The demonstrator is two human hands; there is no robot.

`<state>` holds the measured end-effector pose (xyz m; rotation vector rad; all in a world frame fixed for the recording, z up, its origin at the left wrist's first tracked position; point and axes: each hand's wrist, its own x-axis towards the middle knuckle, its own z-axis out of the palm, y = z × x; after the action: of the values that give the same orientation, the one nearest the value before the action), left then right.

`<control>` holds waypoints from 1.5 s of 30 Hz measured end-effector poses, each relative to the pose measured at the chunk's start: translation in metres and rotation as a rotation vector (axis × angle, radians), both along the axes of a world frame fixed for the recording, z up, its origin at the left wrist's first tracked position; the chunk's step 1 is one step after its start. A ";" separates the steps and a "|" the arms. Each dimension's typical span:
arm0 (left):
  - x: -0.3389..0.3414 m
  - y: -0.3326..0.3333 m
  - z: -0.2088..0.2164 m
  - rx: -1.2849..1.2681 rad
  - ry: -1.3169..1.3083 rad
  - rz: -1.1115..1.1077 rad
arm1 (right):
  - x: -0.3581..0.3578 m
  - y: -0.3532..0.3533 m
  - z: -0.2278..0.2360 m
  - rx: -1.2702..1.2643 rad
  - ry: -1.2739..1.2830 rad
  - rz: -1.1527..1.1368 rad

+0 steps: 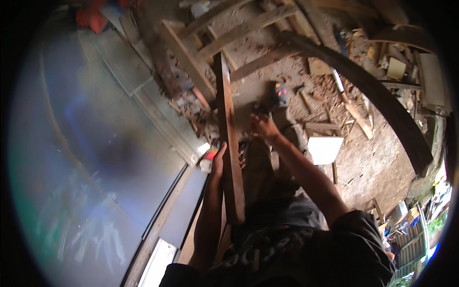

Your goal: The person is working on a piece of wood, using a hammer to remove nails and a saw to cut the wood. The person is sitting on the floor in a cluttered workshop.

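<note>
A long, squared wooden beam (pixel 230 158) runs up the middle of the view, one end near my body and the other by a wooden frame. My left hand (pixel 219 160) is closed around it, thumb on the left face and fingertips showing on the right. Just left of this hand sits a small red and whitish object (pixel 209 155) whose kind I cannot make out. My right hand (pixel 264 126) is off the beam, to its right, holding nothing visible, with fingers loosely apart. Beyond it, a shoe (pixel 280 93) shows on the ground.
A large grey panel (pixel 119 143) fills the left side. Ahead lies a frame of wooden bars (pixel 248 33). A dark timber (pixel 377 91) crosses the right side. A hammer-like tool (pixel 305 99), a white square board (pixel 325 150) and wood scraps (pixel 358 119) lie on the dirt floor.
</note>
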<state>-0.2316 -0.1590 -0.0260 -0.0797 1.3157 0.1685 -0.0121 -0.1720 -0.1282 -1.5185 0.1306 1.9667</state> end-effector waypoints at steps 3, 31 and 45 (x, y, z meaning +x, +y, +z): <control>0.009 -0.003 0.010 0.096 0.013 -0.036 | -0.006 0.014 -0.026 -0.046 0.049 0.001; -0.013 -0.027 -0.011 0.166 0.059 -0.017 | -0.085 0.079 -0.044 -0.150 0.026 0.106; 0.029 0.137 -0.059 0.545 0.728 -0.628 | -0.090 0.085 -0.034 -0.113 -0.007 0.097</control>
<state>-0.2028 -0.0222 -0.0849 0.9251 1.8990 0.0063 -0.1016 -0.0871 -0.1626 -1.6308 0.1702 2.0608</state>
